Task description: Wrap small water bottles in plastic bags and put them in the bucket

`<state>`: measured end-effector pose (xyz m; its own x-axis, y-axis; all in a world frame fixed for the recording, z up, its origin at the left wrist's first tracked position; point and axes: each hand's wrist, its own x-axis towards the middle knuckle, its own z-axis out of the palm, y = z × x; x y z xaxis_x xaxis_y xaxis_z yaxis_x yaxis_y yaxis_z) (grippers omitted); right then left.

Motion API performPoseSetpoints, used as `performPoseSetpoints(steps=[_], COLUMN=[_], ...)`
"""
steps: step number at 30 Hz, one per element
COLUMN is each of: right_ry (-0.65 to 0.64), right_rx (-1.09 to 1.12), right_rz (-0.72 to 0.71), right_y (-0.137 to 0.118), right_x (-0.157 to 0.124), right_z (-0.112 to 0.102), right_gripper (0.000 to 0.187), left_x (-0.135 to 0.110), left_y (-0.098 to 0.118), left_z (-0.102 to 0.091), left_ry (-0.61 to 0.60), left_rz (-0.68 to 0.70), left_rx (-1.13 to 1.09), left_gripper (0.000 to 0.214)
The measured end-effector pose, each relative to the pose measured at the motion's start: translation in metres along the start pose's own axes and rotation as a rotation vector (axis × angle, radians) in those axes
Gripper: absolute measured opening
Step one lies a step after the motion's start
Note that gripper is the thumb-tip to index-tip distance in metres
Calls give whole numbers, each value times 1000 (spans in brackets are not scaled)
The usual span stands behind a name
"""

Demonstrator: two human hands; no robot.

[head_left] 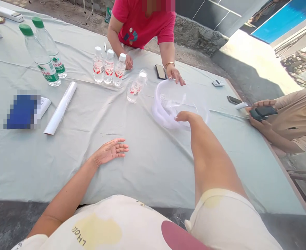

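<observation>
Whitish translucent coil (163, 116) at the right hand (186, 116)

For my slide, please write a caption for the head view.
Right hand at a translucent loop, left hand open and empty.

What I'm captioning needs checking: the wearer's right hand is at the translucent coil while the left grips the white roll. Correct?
No: the head view shows the left hand open, apart from the white roll. The right hand is at the translucent coil.
</observation>
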<state>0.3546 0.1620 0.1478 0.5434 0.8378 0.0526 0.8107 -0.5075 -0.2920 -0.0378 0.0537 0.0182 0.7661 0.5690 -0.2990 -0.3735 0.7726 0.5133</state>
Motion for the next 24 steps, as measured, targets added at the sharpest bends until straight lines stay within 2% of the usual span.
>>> performPoseSetpoints(steps=[2, 3, 6, 9, 10, 12, 14, 17, 20, 24], right_ry=[-204, -243, -115, -21, -41, -128, -193, -290, -412, -501], right_rx=[35, 53, 292, 845, 1011, 1189, 1257, 1308, 1380, 1398], right_rz=[50, 49, -9, -94, -134, -215, -222, -155, -88, 0], right_y=[9, 13, 17, 12, 8, 1, -9, -26, -40, -44], right_x=[-2, -5, -27, -78, -101, -152, -203, -266, -305, -318], right_z=[-9, -15, -29, -30, -25, -5, 24, 72, 106, 119], right_gripper=[36, 24, 7, 10, 15, 23, 25, 25, 29, 39], left_x=[-1, -1, -1, 0, 0, -1, -3, -10, -18, -29], left_y=[-1, -1, -2, -2, -2, -2, -4, -11, -21, -29], left_z=[0, 0, -2, -4, -4, -1, 5, 20, 34, 40], left_ry=[1, 2, -1, -13, -14, -6, 29, 77, 157, 379], left_rz=[8, 14, 28, 41, 46, 59, 85, 123, 145, 236], left_rx=[4, 4, 6, 16, 23, 50, 117, 268, 401, 401], left_gripper=[35, 34, 34, 33, 33, 33, 37, 48, 45, 37])
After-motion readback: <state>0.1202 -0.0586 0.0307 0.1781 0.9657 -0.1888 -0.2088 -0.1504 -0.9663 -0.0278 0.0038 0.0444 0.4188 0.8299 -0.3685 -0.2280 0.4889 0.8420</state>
